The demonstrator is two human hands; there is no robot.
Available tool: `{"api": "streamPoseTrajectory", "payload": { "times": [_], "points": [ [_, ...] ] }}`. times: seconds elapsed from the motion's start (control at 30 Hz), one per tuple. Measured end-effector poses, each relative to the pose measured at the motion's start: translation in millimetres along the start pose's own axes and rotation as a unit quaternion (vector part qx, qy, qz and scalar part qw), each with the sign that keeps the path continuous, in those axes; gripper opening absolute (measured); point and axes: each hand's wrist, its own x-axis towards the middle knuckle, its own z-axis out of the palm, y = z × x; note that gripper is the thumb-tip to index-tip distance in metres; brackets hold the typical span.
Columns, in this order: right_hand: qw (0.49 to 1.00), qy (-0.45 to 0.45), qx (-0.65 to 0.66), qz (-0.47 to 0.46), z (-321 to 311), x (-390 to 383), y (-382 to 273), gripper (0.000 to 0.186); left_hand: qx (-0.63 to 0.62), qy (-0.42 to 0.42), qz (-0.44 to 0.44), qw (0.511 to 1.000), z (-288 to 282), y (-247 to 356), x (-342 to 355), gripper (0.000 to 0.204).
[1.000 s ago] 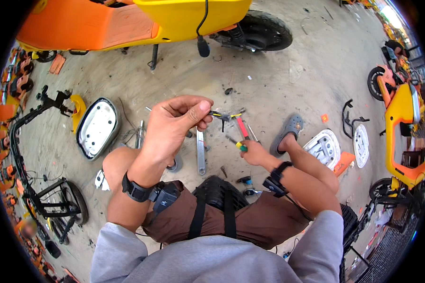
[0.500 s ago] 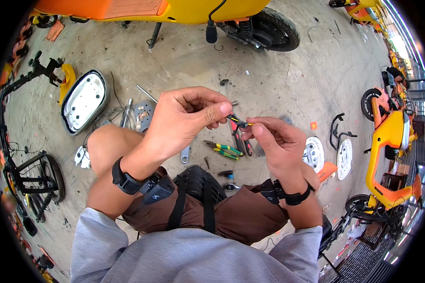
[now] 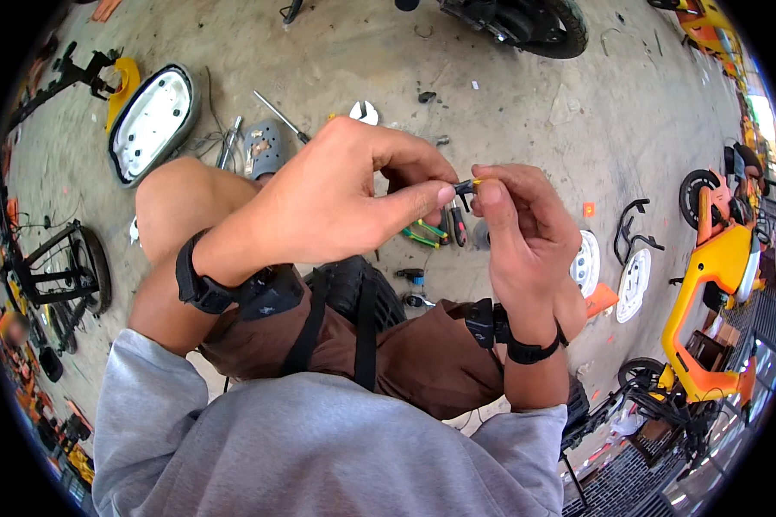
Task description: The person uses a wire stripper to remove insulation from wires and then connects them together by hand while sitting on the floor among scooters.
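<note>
A short piece of black cable with a yellow end spans the small gap between my two hands, above the floor. My left hand pinches its black side between thumb and forefinger. On the right, my right hand grips the yellow end with thumb and fingertips, the other fingers curled. Behind the hands, pliers with green handles lie on the floor, partly covered by the left hand. A red-and-black tool handle rests beside them.
A grey clog is on my left foot, with a metal rod near it. A white-lined seat shell lies farther left. Yellow-orange scooter bodywork stands at right, near white panels. A scooter wheel is at the far edge.
The view has shifted, so the scooter at the far side has slid mostly out of the picture. My hands sit closer together, still holding the cable, and show less of it between them.
</note>
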Motion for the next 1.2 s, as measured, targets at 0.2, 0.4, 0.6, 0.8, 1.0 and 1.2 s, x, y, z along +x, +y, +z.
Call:
{"api": "streamPoseTrajectory", "payload": {
  "times": [0.2, 0.4, 0.6, 0.8, 1.0, 1.2],
  "points": [
    [0.999, 0.007, -0.036, -0.014, -7, -1, -2, 0.019, -0.108, -0.005, -0.013, 0.994, 4, 0, 1, 0.019],
    [0.967, 0.02, -0.206, -0.149, -6, 0, -7, 0.027, 0.124, 0.071, 0.226, 0.964, 7, -19, 6, 0.02],
    [0.913, 0.047, -0.294, -0.278, -7, -1, -5, 0.027, 0.154, 0.098, 0.265, 0.947, 14, -11, -1, 0.023],
    [0.876, 0.049, -0.309, -0.366, -10, 0, -1, 0.033, 0.134, 0.117, 0.304, 0.936, 15, -13, 1, 0.023],
    [0.884, 0.007, -0.309, -0.351, -13, 6, -11, 0.03, 0.135, 0.092, 0.281, 0.946, 14, -13, -3, 0.02],
    [0.897, -0.05, -0.275, -0.342, -17, 4, -9, 0.022, 0.105, 0.053, 0.263, 0.957, 10, -10, -4, 0.016]
  ]
}}
